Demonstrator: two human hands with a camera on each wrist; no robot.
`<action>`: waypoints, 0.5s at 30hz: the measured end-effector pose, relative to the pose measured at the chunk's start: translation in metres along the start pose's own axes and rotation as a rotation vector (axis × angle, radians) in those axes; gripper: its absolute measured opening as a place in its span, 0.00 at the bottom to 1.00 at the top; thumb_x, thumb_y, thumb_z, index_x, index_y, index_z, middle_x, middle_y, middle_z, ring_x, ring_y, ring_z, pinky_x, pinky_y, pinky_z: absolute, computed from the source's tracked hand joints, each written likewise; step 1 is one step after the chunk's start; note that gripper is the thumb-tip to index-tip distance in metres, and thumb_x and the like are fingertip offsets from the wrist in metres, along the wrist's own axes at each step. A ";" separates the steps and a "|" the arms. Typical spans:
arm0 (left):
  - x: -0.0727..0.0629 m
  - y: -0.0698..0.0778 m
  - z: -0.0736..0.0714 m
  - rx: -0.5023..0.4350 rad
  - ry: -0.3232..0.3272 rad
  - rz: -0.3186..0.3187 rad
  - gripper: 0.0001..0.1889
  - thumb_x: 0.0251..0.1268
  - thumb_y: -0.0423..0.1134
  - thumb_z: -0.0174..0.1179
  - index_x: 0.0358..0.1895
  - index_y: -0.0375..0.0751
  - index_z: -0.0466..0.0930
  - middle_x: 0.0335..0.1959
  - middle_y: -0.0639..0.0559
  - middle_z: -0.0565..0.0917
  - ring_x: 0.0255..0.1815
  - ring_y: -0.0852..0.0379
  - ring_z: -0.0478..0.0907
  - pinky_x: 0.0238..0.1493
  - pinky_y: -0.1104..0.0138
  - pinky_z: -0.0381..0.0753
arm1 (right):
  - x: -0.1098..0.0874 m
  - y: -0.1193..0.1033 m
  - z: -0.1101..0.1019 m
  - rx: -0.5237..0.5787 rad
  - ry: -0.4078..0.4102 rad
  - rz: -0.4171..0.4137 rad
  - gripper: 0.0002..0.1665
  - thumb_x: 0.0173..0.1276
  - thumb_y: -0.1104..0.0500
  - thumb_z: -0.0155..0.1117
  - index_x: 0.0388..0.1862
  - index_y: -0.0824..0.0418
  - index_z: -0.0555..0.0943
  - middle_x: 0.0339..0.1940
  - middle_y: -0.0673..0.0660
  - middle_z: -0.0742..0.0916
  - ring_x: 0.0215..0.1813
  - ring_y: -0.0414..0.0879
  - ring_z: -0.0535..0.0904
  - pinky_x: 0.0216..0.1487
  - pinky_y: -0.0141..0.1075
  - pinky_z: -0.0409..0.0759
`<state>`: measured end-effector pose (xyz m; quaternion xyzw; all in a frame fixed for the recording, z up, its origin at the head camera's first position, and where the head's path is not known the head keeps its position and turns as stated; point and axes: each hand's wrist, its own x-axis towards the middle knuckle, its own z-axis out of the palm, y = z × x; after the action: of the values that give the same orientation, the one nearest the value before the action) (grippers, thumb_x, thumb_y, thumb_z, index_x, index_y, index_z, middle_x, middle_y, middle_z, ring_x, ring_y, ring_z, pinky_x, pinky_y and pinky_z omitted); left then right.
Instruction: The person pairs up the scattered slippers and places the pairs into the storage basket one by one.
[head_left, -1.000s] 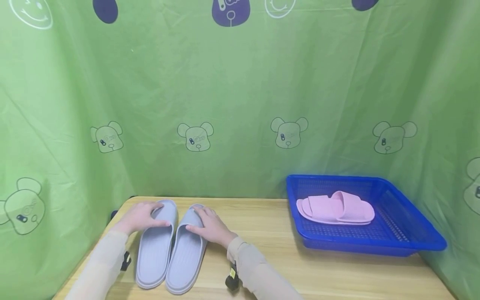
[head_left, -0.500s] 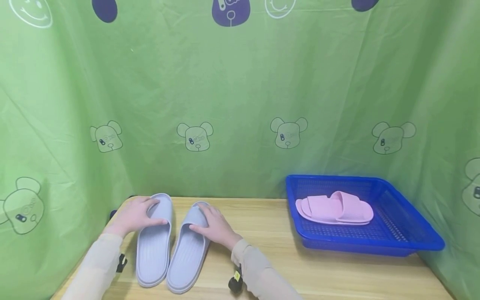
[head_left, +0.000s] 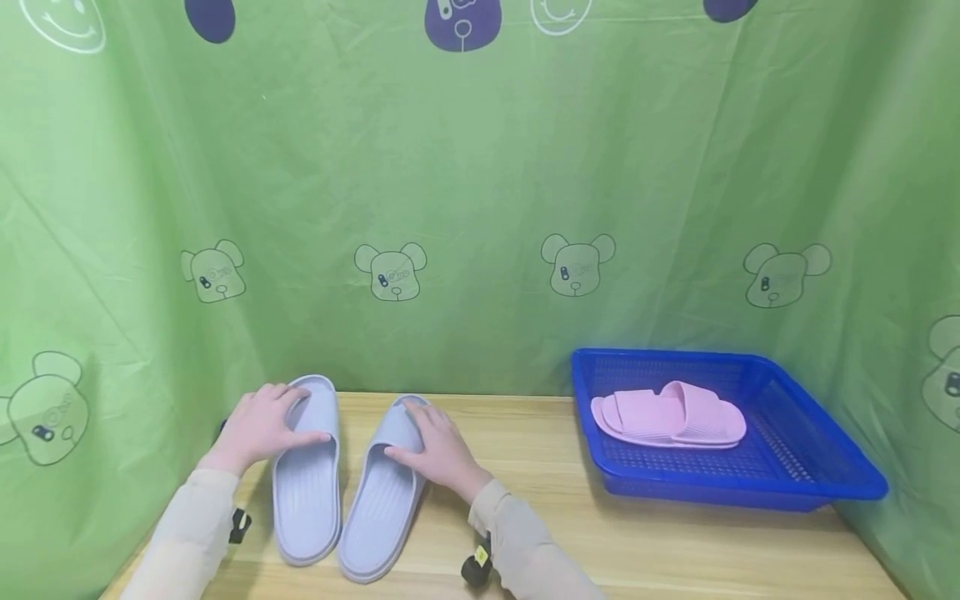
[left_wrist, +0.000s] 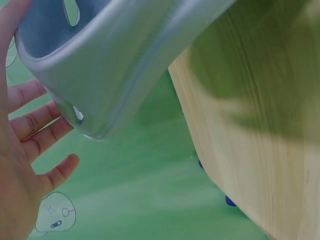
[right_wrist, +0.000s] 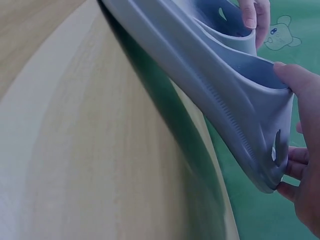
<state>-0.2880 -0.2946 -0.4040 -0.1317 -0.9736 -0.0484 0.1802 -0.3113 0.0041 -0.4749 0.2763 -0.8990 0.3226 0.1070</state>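
Two pale grey slippers lie side by side at the left of the head view, toes pointing away. My left hand (head_left: pixel 258 425) grips the left slipper (head_left: pixel 307 508) by its toe strap, the thumb over the strap's edge and the fingers around the toe. On the right slipper (head_left: pixel 378 521), my right hand (head_left: pixel 447 454) has the same kind of hold, thumb at the foot opening. The right wrist view shows that slipper's sole (right_wrist: pixel 200 85) slanting up, with its toe raised above the wood. In the left wrist view the toe strap (left_wrist: pixel 110 65) has small cut-out holes.
A blue mesh basket (head_left: pixel 720 492) stands at the right of the wooden table (head_left: pixel 510 433), with pink slippers (head_left: pixel 667 417) inside. Green printed curtain (head_left: pixel 480 167) hangs behind and at both sides. A black wrist mount (head_left: pixel 477 567) hangs under the right sleeve.
The slippers' toes have spread apart: the left slipper has shifted left and away, the right one slightly right. Both hands have moved along with them, keeping their hold.
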 end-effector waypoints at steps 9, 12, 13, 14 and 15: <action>-0.003 -0.006 -0.001 0.010 0.060 -0.042 0.51 0.41 0.80 0.60 0.60 0.41 0.76 0.53 0.36 0.82 0.52 0.39 0.77 0.49 0.45 0.71 | -0.002 0.001 -0.008 0.003 0.042 0.032 0.52 0.61 0.30 0.61 0.76 0.53 0.60 0.74 0.59 0.70 0.74 0.59 0.66 0.73 0.56 0.63; -0.004 -0.006 -0.003 0.006 0.075 -0.053 0.51 0.41 0.80 0.60 0.60 0.40 0.76 0.53 0.35 0.81 0.51 0.39 0.77 0.48 0.46 0.71 | -0.002 0.002 -0.012 0.014 0.064 0.044 0.52 0.60 0.31 0.63 0.76 0.54 0.60 0.73 0.59 0.71 0.73 0.59 0.67 0.72 0.57 0.64; -0.004 -0.006 -0.003 0.004 0.078 -0.058 0.51 0.41 0.80 0.60 0.60 0.40 0.76 0.53 0.34 0.81 0.51 0.39 0.77 0.48 0.46 0.70 | -0.003 0.003 -0.013 0.017 0.072 0.046 0.52 0.60 0.31 0.63 0.76 0.54 0.60 0.73 0.59 0.71 0.73 0.59 0.67 0.72 0.57 0.64; -0.004 -0.005 -0.003 0.002 0.082 -0.065 0.51 0.42 0.79 0.60 0.60 0.40 0.76 0.53 0.34 0.81 0.51 0.38 0.77 0.48 0.46 0.70 | -0.003 0.003 -0.014 0.019 0.079 0.051 0.52 0.60 0.31 0.63 0.76 0.54 0.60 0.73 0.59 0.71 0.72 0.60 0.67 0.72 0.57 0.64; -0.004 -0.005 -0.003 -0.001 0.087 -0.070 0.50 0.42 0.79 0.60 0.60 0.40 0.76 0.52 0.34 0.81 0.51 0.38 0.77 0.47 0.46 0.70 | -0.003 0.004 -0.015 0.019 0.086 0.054 0.52 0.60 0.31 0.64 0.76 0.54 0.61 0.73 0.59 0.71 0.72 0.60 0.67 0.72 0.58 0.64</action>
<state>-0.2847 -0.3008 -0.4026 -0.0952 -0.9689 -0.0609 0.2203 -0.3109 0.0173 -0.4665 0.2388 -0.8976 0.3455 0.1340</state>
